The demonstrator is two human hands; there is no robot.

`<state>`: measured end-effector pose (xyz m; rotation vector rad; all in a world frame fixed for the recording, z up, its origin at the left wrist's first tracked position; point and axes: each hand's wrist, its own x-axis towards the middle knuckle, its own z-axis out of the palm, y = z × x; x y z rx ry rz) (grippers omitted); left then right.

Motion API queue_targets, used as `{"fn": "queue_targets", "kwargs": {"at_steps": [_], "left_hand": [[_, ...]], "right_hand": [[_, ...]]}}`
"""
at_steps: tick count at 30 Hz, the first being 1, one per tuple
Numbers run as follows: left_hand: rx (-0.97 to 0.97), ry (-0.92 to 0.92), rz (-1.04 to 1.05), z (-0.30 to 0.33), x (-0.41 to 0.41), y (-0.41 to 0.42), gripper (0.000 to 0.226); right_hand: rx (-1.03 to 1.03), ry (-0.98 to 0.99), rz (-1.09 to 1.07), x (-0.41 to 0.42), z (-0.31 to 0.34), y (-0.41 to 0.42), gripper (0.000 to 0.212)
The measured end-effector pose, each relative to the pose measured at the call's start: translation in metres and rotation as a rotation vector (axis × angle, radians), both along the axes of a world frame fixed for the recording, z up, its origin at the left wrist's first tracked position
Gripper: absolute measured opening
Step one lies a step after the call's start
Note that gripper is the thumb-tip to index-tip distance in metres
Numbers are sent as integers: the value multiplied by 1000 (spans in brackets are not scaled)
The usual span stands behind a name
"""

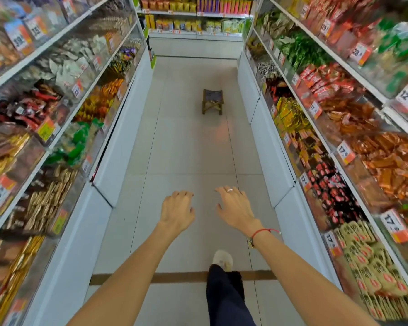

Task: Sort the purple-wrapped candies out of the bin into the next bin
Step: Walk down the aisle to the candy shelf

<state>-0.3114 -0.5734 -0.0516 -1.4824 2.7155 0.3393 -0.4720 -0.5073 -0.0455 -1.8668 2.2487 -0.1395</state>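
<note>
Head view: left hand point(177, 211) and right hand point(234, 208) extended side by side over the pale tiled aisle floor point(191, 149), fingers loosely curled, holding nothing. Purple-wrapped candies point(127, 52) lie in a clear-fronted bin at 11 o'clock, far left shelving. Small dark folding stool point(212, 101) stands at 12 o'clock

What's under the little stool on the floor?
Under the stool you can see only bare floor tiles between its legs. The spot right below the seat is dark and partly covered, so small things there wouldn't show.
</note>
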Motion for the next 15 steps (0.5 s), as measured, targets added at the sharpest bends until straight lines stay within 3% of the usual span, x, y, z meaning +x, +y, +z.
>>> {"fn": "queue_targets", "kwargs": {"at_steps": [15], "left_hand": [[-42,107,117,-17,-157,-221,43]], "right_hand": [[33,-2,107,-172,-23,-222,43]]}}
